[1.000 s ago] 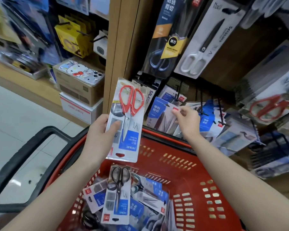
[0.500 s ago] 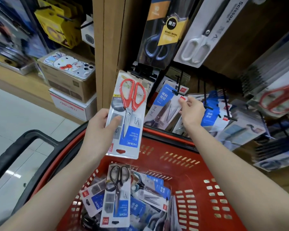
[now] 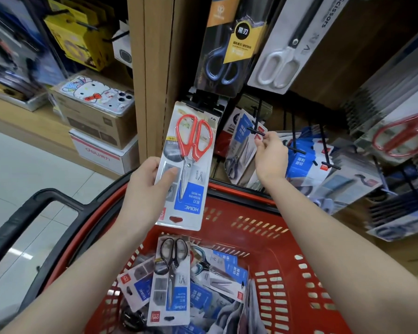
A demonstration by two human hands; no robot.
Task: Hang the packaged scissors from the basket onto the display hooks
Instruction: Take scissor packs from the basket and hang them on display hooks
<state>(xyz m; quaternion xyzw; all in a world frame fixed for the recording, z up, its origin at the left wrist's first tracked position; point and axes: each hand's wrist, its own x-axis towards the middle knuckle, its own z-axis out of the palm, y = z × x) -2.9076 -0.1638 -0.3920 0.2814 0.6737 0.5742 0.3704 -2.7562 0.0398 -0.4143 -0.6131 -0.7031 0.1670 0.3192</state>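
Clamped mid-edge by the left hand (image 3: 150, 186), thumb on its face, the red pack (image 3: 188, 169) is held above the basket (image 3: 287, 239) and judged light, stiff and slick, best taken near its hang hole; a blue pack (image 3: 241, 141) is pinched at a hook (image 3: 257, 131) by the right hand (image 3: 272, 156).

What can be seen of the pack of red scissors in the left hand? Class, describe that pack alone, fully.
The pack of red scissors is a long white card under clear plastic, with a blue label. The scissors inside have red loop handles and closed silvery blades. It is upside down, handles up, hanging slot lowest, top leaning right, above the red basket. Only the left hand touches it, thumb on its front.
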